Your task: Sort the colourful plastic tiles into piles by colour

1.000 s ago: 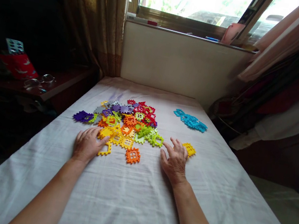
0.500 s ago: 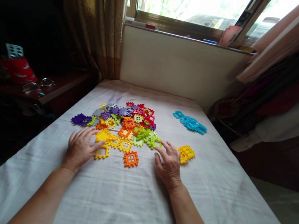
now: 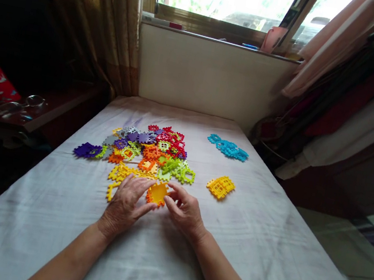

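Note:
Between my hands, near the front of the pile, is a solid yellow piece (image 3: 158, 193) with orange teeth showing around its lower edge. My right hand (image 3: 185, 209) pinches its right edge between thumb and fingers. My left hand (image 3: 127, 204) is at its left side, fingers apart and thumb near the lower edge; whether it touches the piece is hard to tell. More yellow pieces (image 3: 118, 173) lie just beyond my left hand, which partly covers a yellow frame piece (image 3: 110, 191). Behind are orange pieces (image 3: 152, 152), lime green pieces (image 3: 184, 173) and red pieces (image 3: 172, 138).
On the sheet-covered surface (image 3: 137, 257), a yellow stack (image 3: 221, 187) lies to the right and blue pieces (image 3: 229, 148) farther back. Dark purple pieces (image 3: 86, 150) are at the pile's left end. Glasses (image 3: 22, 106) rest on a side table at left.
Both hands have come together at the front centre. The solid yellow piece has moved right, to where the orange window piece lay. The view has shifted slightly right.

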{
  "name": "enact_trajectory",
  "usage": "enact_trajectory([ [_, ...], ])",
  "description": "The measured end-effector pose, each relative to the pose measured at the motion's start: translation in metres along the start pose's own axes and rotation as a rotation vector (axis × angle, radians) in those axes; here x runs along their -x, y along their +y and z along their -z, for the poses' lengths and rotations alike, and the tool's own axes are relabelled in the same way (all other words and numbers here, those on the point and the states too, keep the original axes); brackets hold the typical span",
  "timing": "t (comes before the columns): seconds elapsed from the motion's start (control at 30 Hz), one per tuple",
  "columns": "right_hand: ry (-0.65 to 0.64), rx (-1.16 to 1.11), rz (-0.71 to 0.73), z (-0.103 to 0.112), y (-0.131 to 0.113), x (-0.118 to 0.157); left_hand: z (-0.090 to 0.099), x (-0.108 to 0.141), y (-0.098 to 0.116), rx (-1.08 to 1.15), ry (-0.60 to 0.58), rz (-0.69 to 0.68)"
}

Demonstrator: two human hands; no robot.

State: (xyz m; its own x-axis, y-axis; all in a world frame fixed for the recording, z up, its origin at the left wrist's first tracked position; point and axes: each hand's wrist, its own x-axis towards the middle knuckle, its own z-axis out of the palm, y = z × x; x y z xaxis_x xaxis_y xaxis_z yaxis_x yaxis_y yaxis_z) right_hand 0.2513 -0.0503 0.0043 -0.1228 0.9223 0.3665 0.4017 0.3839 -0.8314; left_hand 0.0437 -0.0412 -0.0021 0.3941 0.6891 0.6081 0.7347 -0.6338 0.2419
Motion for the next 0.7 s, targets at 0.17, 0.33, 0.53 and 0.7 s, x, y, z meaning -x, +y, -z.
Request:
enact_trajectory([
  [0.17, 0.089, 0.018, -0.098, 0.013, 0.009, -0.009, 0.000, 0.001, -0.005, -0.020, -0.008, 0.002],
  [0.33, 0.454, 0.368, -0.279, 0.070, 0.040, -0.023, 0.010, 0.001, -0.036, -0.127, 0.063, 0.097],
  [0.53, 0.563, 0.634, -0.394, 0.103, 0.071, -0.023, 0.031, 0.010, -0.087, -0.220, 0.084, 0.385],
  [0.7, 0.605, 0.745, -0.275, 0.103, 0.080, -0.020, 0.033, 0.017, -0.095, -0.254, -0.008, 0.535],
])
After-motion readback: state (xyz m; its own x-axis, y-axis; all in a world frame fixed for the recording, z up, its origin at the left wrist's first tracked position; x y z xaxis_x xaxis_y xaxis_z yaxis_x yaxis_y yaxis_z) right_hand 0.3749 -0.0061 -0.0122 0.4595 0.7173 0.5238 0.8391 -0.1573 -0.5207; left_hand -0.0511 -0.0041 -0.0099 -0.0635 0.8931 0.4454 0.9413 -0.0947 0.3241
